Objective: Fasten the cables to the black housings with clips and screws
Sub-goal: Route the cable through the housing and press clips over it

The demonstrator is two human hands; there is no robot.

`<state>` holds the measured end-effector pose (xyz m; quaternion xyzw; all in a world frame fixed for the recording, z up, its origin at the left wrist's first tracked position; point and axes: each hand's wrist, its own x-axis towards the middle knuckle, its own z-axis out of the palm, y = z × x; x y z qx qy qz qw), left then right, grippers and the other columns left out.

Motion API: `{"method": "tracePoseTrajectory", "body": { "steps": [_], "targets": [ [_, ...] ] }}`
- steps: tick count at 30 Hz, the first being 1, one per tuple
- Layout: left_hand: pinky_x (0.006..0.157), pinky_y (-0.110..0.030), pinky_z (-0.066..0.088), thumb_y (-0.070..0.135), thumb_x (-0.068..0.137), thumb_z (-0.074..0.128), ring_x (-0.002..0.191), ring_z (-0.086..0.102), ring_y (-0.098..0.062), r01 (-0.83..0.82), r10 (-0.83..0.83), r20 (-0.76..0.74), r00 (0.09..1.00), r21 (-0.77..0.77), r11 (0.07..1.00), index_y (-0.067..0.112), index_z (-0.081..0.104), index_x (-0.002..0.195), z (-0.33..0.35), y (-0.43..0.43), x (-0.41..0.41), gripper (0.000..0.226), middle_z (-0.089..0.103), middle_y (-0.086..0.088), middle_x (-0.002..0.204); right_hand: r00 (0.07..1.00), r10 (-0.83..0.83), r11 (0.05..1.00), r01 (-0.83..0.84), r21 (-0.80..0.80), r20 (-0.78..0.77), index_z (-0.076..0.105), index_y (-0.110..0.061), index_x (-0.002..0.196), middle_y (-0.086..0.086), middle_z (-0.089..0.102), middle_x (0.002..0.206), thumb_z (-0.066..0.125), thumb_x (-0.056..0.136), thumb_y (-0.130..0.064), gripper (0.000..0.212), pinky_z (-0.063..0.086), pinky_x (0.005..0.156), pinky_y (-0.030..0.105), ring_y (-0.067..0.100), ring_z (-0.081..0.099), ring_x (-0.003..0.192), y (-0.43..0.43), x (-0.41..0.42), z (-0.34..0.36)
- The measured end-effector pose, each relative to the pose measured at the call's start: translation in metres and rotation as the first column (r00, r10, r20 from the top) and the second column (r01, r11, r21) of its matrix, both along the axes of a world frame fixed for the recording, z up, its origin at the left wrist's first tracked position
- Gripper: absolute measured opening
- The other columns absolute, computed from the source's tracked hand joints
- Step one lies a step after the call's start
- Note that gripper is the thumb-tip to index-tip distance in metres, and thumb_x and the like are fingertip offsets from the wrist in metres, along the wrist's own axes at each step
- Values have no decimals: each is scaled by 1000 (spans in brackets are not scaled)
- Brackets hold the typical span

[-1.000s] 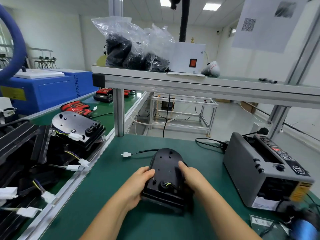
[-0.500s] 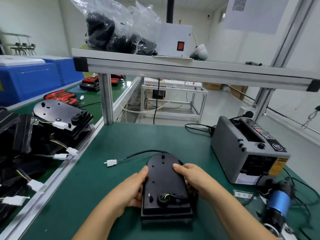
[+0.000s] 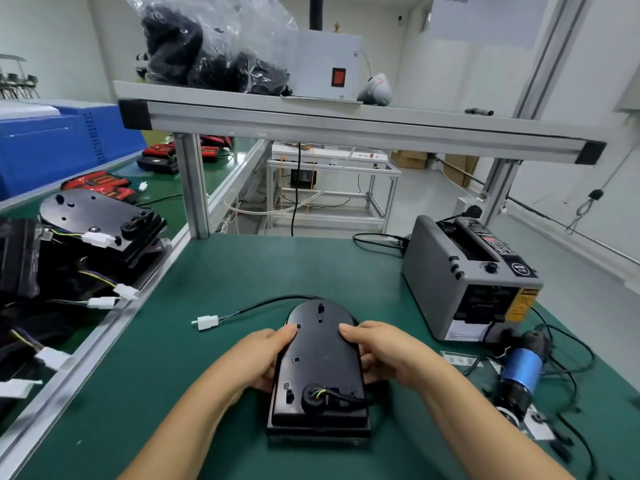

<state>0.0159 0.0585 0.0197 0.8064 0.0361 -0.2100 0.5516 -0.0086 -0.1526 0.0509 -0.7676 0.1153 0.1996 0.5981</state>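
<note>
A black housing (image 3: 318, 362) lies flat on the green table, rounded end away from me. My left hand (image 3: 258, 358) grips its left edge, thumb on top. My right hand (image 3: 384, 355) grips its right edge the same way. A black cable (image 3: 263, 304) runs from behind the housing to a white connector (image 3: 206, 322) on the table at the left. Near the housing's front, coloured wires enter a round black grommet (image 3: 313, 394).
A grey tape dispenser (image 3: 467, 282) stands at the right. A blue electric screwdriver (image 3: 521, 372) with tangled cords lies front right. More black housings (image 3: 100, 223) with white connectors are piled on the left bench. An aluminium post (image 3: 192, 185) carries a shelf overhead.
The housing has come nearer to me and lies flat on the table. Both hands stayed on its sides. The view has tilted downward.
</note>
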Motion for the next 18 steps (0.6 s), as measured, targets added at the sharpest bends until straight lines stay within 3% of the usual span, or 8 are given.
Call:
{"method": "tracePoseTrajectory", "body": {
  "steps": [4,7,12,15,18],
  "targets": [
    [66,-28,55,64,91,28,76,67,-21,95,-128,79,989,332,938,23,60,103,9,-10,-6,53,67,0,95,998,60,998,-60,-7,-31,60,-13,90,7,52,74,54,94,-36,25,52,54,26,16,52,58,-10,-4,1],
    [66,-27,48,60,94,19,70,62,-21,140,-241,139,961,506,851,17,60,102,13,-17,-11,60,65,-3,79,997,67,997,-68,-26,-25,59,-10,93,4,52,70,55,94,-36,26,56,57,30,17,54,61,-16,-5,0],
    [76,-29,45,58,95,15,68,57,-18,169,-316,133,939,623,764,15,59,88,16,-19,-18,62,59,-2,64,993,109,991,-111,-76,-35,61,-6,91,0,60,61,56,94,-33,27,58,62,33,15,62,59,-19,-7,-2],
    [76,-30,45,58,94,11,73,56,-20,163,-345,123,931,705,691,20,53,78,13,-19,-20,58,57,0,67,989,141,982,-146,-122,-51,60,-3,95,9,59,75,56,94,-34,31,58,62,31,18,61,64,-16,-7,0],
    [77,-31,43,60,92,9,83,54,-21,123,-348,138,927,766,631,24,48,72,8,-15,-20,56,51,4,72,990,134,971,-139,-193,-39,57,-3,88,8,56,69,58,92,-37,33,58,62,32,19,58,61,-13,-7,0]
  ]
}}
